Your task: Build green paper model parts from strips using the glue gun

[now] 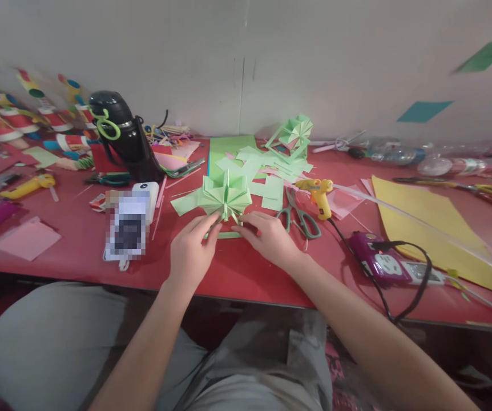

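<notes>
A pleated light green paper fan shape [226,193] stands near the table's front, its folds spreading from a low centre. My left hand [197,240] pinches at its lower left edge, fingers bent and close to the thumb. On the other side my right hand [267,234] has its fingertips at the lower right of the same folded paper. A thin green paper strip [229,234] lies flat between the hands. Both hands partly hide the bottom of the folds. Close to my right hand are grey-handled scissors [299,220].
A yellow glue gun [321,197] stands beside the scissors, its cord running to a purple power strip [372,257]. Green paper pieces [274,188] and another folded green model [296,134] lie behind. Left are a phone [128,225] and black bottle [121,134]; right, yellow sheets [434,228].
</notes>
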Motion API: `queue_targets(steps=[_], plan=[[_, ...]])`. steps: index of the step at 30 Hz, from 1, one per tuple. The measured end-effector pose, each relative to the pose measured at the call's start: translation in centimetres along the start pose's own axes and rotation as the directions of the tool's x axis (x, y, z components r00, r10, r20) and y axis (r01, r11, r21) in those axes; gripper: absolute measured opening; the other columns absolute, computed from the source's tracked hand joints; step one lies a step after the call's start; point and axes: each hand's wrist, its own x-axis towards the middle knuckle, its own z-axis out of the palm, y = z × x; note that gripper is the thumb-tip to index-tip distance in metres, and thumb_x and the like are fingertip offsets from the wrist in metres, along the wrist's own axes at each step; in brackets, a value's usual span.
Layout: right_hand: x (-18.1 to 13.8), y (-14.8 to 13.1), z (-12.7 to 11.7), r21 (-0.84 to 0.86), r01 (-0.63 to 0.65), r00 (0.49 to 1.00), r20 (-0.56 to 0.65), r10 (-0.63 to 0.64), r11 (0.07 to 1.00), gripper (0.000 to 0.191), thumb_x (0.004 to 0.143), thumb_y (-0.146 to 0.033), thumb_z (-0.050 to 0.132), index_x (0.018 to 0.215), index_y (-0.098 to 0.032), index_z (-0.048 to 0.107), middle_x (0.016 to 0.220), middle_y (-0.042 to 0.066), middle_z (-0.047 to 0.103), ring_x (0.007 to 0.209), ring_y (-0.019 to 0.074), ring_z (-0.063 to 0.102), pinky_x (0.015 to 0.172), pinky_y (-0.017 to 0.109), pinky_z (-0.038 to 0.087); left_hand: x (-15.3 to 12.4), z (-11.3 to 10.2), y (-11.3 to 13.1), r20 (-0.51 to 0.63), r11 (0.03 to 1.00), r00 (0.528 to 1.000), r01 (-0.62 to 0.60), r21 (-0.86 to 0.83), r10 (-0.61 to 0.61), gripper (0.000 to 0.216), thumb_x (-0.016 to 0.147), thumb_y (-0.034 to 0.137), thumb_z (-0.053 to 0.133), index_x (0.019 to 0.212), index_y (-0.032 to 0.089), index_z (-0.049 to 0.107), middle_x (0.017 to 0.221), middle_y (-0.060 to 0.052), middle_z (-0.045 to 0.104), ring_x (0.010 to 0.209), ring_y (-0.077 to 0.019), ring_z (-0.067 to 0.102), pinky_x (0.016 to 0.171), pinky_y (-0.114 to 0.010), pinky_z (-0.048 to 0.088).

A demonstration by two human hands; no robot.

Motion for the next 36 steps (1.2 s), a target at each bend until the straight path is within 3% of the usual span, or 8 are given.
queue_targets(steps=[16,25,31,36], plan=[[0.41,-0.05,0.74,-0.010,-0.034,0.998,0.047,0.035,0.999,0.010,0.093,-0.025,0.062,0.090,-0.018,0.068,0.078,0.004,0.064,0.071,0.0157,0.058,0.065,0.027,0.045,0.10,0.28,-0.26,-0.045,0.999,0.999,-0.001,0.037,0.002,0.021,0.089,0.021,0.064,0.109,0.021,0.071,0.106,-0.006,0.075,0.099,-0.0211,0.071,0.089,-0.033,0.057],[0.21,-0.11,0.63,0.028,-0.060,0.998,0.031,0.059,0.998,0.010,0.093,-0.026,0.062,0.091,-0.017,0.067,0.080,0.004,0.064,0.070,0.0152,0.058,0.066,0.027,0.046,0.19,-0.48,-0.66,0.043,0.999,0.998,0.053,0.007,-0.053,0.034,0.084,0.013,0.064,0.117,0.022,0.063,0.113,-0.006,0.071,0.102,-0.0218,0.069,0.091,-0.034,0.056],[0.14,-0.10,0.65,0.023,-0.057,0.998,0.025,0.056,0.998,0.013,0.093,-0.030,0.063,0.092,-0.018,0.068,0.083,0.005,0.066,0.070,0.0156,0.058,0.066,0.028,0.047,0.43,0.20,-0.47,0.052,0.992,0.991,0.118,0.039,-0.120,0.034,0.078,0.014,0.073,0.109,0.021,0.060,0.103,-0.006,0.069,0.097,-0.0230,0.067,0.085,-0.035,0.056],[0.12,-0.17,0.64,0.019,-0.062,0.998,0.025,0.061,0.998,0.013,0.093,-0.029,0.062,0.092,-0.018,0.068,0.083,0.005,0.066,0.069,0.0153,0.057,0.066,0.028,0.046,0.57,0.32,-0.62,0.008,0.996,0.996,0.091,0.010,-0.091,0.028,0.080,0.017,0.073,0.104,0.022,0.061,0.099,-0.005,0.070,0.094,-0.0217,0.068,0.082,-0.033,0.055]])
